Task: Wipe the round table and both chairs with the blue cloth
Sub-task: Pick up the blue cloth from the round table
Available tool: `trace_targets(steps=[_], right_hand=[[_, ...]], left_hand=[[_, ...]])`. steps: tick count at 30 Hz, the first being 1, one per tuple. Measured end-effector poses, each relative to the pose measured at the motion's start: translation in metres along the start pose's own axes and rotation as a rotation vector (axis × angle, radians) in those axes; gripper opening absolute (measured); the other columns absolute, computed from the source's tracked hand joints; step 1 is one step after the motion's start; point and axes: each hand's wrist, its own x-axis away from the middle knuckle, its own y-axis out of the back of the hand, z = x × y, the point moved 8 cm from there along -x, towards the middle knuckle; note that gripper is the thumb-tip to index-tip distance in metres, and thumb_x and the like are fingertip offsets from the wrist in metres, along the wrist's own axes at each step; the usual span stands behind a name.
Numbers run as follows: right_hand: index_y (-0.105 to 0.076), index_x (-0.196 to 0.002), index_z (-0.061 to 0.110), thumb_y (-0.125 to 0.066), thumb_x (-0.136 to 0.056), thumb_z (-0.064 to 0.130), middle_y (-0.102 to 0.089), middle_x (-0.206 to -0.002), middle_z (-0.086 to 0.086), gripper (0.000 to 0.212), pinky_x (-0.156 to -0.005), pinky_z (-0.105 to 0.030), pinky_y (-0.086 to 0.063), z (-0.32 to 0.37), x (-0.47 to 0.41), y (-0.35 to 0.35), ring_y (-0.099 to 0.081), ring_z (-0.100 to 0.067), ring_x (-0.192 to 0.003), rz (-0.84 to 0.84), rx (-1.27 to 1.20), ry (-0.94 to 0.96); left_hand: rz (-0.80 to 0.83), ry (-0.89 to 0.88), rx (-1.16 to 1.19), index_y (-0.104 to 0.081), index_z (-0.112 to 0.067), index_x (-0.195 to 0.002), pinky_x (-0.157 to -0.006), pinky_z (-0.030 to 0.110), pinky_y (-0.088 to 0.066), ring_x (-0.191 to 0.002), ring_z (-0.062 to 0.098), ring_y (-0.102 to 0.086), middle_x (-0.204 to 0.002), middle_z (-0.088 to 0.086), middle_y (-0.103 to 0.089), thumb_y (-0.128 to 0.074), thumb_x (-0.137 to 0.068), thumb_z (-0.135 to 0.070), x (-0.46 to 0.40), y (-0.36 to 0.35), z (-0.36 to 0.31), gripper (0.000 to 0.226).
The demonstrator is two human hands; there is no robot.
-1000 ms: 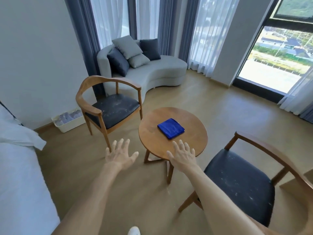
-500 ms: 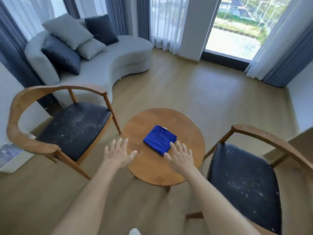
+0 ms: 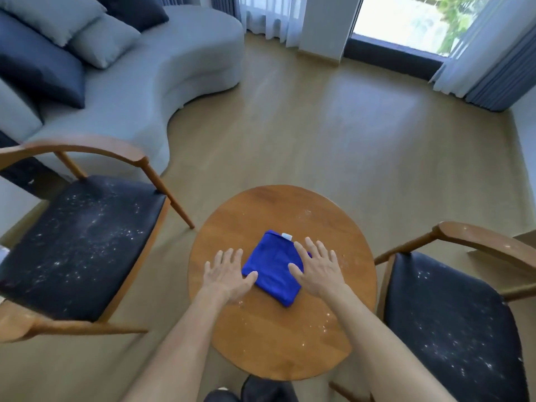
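A folded blue cloth (image 3: pixel 271 265) with a small white tag lies in the middle of the round wooden table (image 3: pixel 278 332), whose top shows white specks. My left hand (image 3: pixel 226 272) hovers flat at the cloth's left edge, fingers spread, thumb at the cloth. My right hand (image 3: pixel 317 268) is spread over the cloth's right side. Neither hand grips anything. A wooden armchair with a dusty dark seat (image 3: pixel 78 245) stands to the left. A second such chair (image 3: pixel 452 323) stands to the right.
A curved grey sofa (image 3: pixel 162 71) with grey and dark cushions sits behind the left chair. Bare wooden floor (image 3: pixel 348 134) stretches past the table to a window with curtains (image 3: pixel 487 62). My dark trouser legs show below the table's near edge.
I have stepped closer, so the table now lies right under me. Both hands moved forward from the near rim to either side of the blue cloth.
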Motion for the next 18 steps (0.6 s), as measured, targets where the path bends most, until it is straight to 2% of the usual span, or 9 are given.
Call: trace_targets(steps=[3, 6, 10, 15, 18], right_hand=[[-0.010, -0.153, 0.025, -0.028, -0.099, 0.048, -0.002, -0.162, -0.001, 0.061, -0.117, -0.048, -0.009, 0.015, -0.039, -0.008, -0.003, -0.027, -0.148, 0.012, 0.105, 0.098], [-0.012, -0.153, 0.025, -0.033, -0.100, 0.041, -0.004, -0.162, -0.001, 0.059, -0.116, -0.046, -0.012, 0.031, -0.079, -0.017, -0.006, -0.028, -0.147, 0.033, 0.182, 0.187], [-0.015, -0.152, 0.025, -0.035, -0.100, 0.027, -0.006, -0.161, 0.000, 0.056, -0.115, -0.045, -0.017, 0.047, -0.123, -0.037, -0.009, -0.028, -0.147, 0.069, 0.263, 0.274], [-0.016, -0.151, 0.024, -0.041, -0.098, 0.015, -0.009, -0.160, -0.001, 0.059, -0.115, -0.044, -0.021, 0.061, -0.161, -0.067, -0.010, -0.029, -0.146, 0.098, 0.368, 0.348], [-0.023, -0.148, 0.023, -0.047, -0.095, 0.012, -0.022, -0.155, -0.002, 0.060, -0.112, -0.040, -0.024, 0.067, -0.174, -0.077, -0.015, -0.030, -0.143, 0.079, 0.418, 0.412]], left_hand=[[0.028, 0.006, -0.004, -0.019, -0.020, -0.149, -0.113, 0.044, -0.019, -0.143, 0.022, -0.015, -0.156, 0.001, -0.019, -0.035, -0.091, -0.056, -0.033, -0.018, 0.005, 0.071], [0.051, 0.006, -0.011, -0.033, -0.018, -0.138, -0.103, 0.040, -0.030, -0.132, 0.023, -0.031, -0.142, 0.004, -0.036, -0.039, -0.090, -0.051, -0.066, -0.035, 0.010, 0.058], [0.088, 0.013, 0.021, -0.037, -0.015, -0.128, -0.098, 0.039, -0.035, -0.127, 0.027, -0.035, -0.134, 0.008, -0.040, -0.045, -0.091, -0.041, -0.106, -0.061, 0.012, 0.046], [0.031, 0.044, 0.093, -0.039, -0.013, -0.124, -0.092, 0.038, -0.039, -0.123, 0.028, -0.041, -0.129, 0.008, -0.044, -0.049, -0.092, -0.029, -0.132, -0.082, 0.007, 0.036], [0.022, 0.088, 0.131, -0.037, -0.014, -0.121, -0.091, 0.037, -0.039, -0.122, 0.027, -0.042, -0.126, 0.007, -0.046, -0.052, -0.091, -0.026, -0.141, -0.095, 0.008, 0.035]])
